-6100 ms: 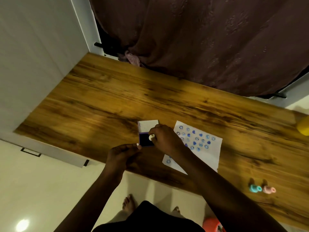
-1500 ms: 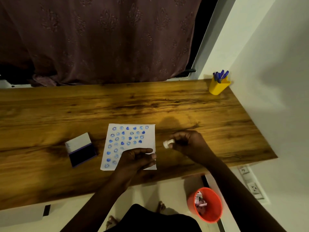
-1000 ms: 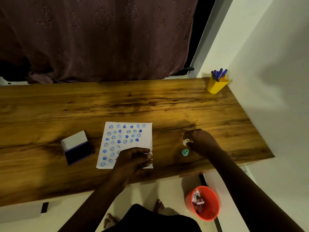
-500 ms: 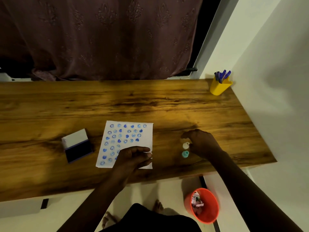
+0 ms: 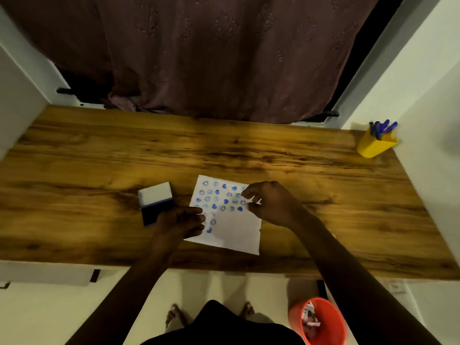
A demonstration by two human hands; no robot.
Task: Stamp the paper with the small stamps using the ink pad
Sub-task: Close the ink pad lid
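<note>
A white paper (image 5: pixel 234 230) lies on the wooden table (image 5: pixel 249 150); its upper half is covered with blue heart and face prints. Left of it sits the ink pad (image 5: pixel 154 212), open, with its white lid (image 5: pixel 155 194) folded back. My left hand (image 5: pixel 179 220) rests on the paper's left edge, fingers curled and holding nothing. My right hand (image 5: pixel 271 202) hovers over the paper's upper right corner, thumb and forefinger drawn together. Whether a stamp sits between them is hidden. No small stamp shows anywhere on the table.
A yellow pen holder (image 5: pixel 375 144) with blue pens stands at the far right corner against the wall. A dark curtain (image 5: pixel 224 58) hangs behind the table. An orange bin (image 5: pixel 318 319) stands on the floor under the near right edge.
My right hand left the white and teal stamps to the right of the paper and moved left over its upper right corner. My left hand slid toward the paper's left edge.
</note>
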